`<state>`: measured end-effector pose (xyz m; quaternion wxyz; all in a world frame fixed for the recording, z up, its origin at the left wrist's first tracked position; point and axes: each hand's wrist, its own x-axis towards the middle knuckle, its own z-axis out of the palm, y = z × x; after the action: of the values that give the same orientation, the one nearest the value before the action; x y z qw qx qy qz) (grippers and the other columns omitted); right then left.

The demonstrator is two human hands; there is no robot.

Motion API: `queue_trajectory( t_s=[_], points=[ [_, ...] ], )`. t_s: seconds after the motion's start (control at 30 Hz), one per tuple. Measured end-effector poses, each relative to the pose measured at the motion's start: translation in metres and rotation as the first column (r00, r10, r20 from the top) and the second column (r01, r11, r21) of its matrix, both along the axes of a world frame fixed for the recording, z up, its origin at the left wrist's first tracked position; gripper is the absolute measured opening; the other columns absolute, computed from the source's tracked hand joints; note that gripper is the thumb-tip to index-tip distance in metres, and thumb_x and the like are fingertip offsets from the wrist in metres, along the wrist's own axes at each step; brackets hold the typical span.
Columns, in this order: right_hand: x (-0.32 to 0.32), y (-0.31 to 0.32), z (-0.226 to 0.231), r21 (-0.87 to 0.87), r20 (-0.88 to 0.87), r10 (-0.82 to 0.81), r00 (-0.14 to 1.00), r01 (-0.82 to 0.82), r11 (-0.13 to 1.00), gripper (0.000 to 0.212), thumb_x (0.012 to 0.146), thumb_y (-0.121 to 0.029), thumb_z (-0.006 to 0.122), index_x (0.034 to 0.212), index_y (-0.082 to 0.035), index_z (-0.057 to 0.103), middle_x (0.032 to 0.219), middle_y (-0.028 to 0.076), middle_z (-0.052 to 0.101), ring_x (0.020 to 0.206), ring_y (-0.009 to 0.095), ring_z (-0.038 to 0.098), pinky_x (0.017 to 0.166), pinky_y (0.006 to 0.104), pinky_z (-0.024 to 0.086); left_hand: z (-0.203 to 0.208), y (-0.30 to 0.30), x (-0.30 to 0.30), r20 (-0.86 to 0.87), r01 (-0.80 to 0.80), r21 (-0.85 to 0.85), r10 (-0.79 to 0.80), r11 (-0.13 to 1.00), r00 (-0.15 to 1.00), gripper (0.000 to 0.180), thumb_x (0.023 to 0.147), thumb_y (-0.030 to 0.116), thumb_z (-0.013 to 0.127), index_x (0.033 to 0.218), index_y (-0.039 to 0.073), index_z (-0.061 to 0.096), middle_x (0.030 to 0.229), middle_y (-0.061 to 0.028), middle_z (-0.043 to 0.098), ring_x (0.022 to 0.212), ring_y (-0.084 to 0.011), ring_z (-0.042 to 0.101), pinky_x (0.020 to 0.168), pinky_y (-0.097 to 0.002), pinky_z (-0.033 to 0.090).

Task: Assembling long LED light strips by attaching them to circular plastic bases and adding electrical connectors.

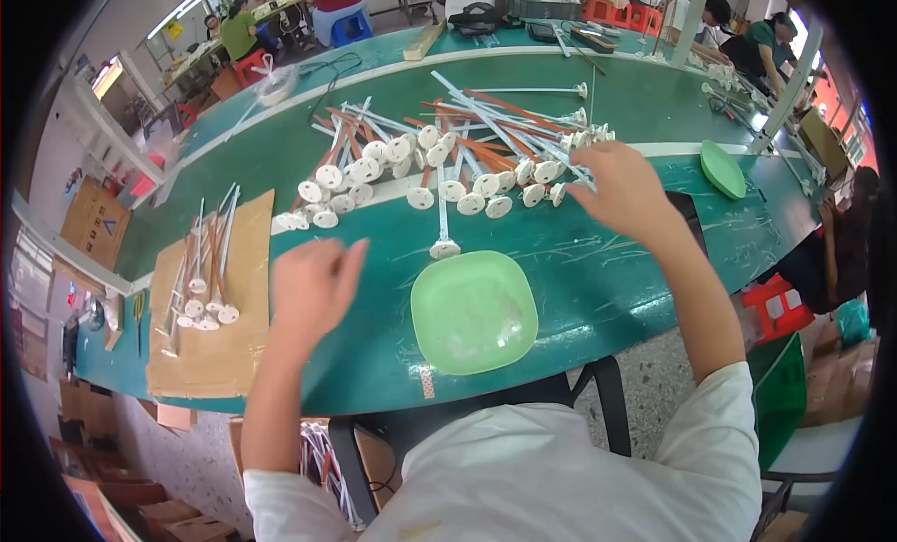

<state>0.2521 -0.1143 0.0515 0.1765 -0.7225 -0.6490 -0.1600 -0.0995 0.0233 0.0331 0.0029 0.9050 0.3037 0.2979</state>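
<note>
My right hand [617,189] is at the right end of a pile of long thin white and reddish-brown strips with round white discs on their ends [498,207]. Its thumb and forefinger are apart, beside the end of a white strip; whether they touch it is not clear. My left hand [313,285] hovers over the table with thumb raised away from curled fingers and nothing visible in it. One white strip with a disc [445,249] points toward me, its disc just beyond the rim of a light green square plate [439,350].
A cardboard sheet [252,234] at left carries several more disc-ended strips. Another green plate [721,168] lies at far right. A pale raised ledge [673,149] crosses the green table behind the pile. A black chair [612,406] stands at the near edge; people work farther off.
</note>
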Motion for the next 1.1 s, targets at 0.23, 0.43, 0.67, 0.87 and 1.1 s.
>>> queue_trajectory(
  t_s=[0.23, 0.43, 0.67, 0.87, 1.1],
  points=[
    [-0.091, 0.020, -0.010, 0.089, -0.284, 0.322, 0.903, -0.309, 0.947, 0.020, 0.079, -0.020, 0.073, 0.091, -0.005, 0.068, 0.085, 0.013, 0.067, 0.086, 0.032, 0.065, 0.073, 0.0411, 0.052, -0.035, 0.020, 0.088, -0.255, -0.053, -0.562, -0.112, 0.826, 0.961, 0.049, 0.085, 0.047, 0.068, 0.077, 0.000, 0.062, 0.068, -0.0143, 0.062, 0.058, -0.0266, 0.061, 0.058, -0.0362, 0.047],
    [-0.117, -0.030, -0.048, 0.028, -0.305, 0.282, 0.910, -0.288, 0.957, 0.026, 0.077, -0.022, 0.073, 0.094, -0.004, 0.069, 0.099, 0.016, 0.066, 0.090, 0.034, 0.065, 0.076, 0.0399, 0.052, -0.039, 0.030, 0.079, -0.037, 0.007, -0.827, -0.066, 0.563, 0.997, 0.044, 0.084, 0.044, 0.070, 0.097, 0.003, 0.061, 0.078, -0.0089, 0.067, 0.075, -0.0161, 0.067, 0.064, -0.0289, 0.052],
    [-0.116, -0.058, -0.069, 0.170, -0.443, 0.106, 0.890, -0.032, 0.985, 0.028, 0.073, -0.015, 0.076, 0.097, -0.002, 0.068, 0.106, 0.018, 0.064, 0.098, 0.036, 0.062, 0.086, 0.0424, 0.051, 0.012, -0.053, 0.018, 0.362, 0.255, -0.829, 0.131, 0.499, 0.923, 0.025, 0.097, 0.028, 0.055, 0.104, 0.006, 0.065, 0.070, 0.0015, 0.055, 0.062, -0.0057, 0.048, 0.053, -0.0206, 0.036],
    [-0.133, -0.038, -0.070, -0.001, -0.383, 0.232, 0.894, -0.252, 0.968, 0.028, 0.077, -0.015, 0.074, 0.102, -0.004, 0.068, 0.112, 0.016, 0.063, 0.108, 0.034, 0.058, 0.089, 0.0412, 0.050, -0.020, -0.111, -0.018, 0.533, 0.353, -0.664, 0.086, 0.660, 0.842, 0.030, 0.099, 0.028, 0.055, 0.094, 0.002, 0.069, 0.071, 0.0024, 0.056, 0.062, -0.0043, 0.047, 0.054, -0.0201, 0.035],
    [-0.100, -0.034, -0.055, 0.303, -0.418, 0.461, 0.783, -0.359, 0.883, 0.024, 0.081, -0.017, 0.072, 0.099, -0.002, 0.069, 0.100, 0.015, 0.069, 0.089, 0.030, 0.067, 0.080, 0.0373, 0.053, -0.040, -0.163, -0.080, 0.946, 0.373, -0.259, 0.154, 0.891, 0.287, 0.047, 0.097, 0.041, 0.057, 0.090, -0.006, 0.065, 0.079, -0.0099, 0.060, 0.063, -0.0150, 0.053, 0.051, -0.0218, 0.036]
  ],
)
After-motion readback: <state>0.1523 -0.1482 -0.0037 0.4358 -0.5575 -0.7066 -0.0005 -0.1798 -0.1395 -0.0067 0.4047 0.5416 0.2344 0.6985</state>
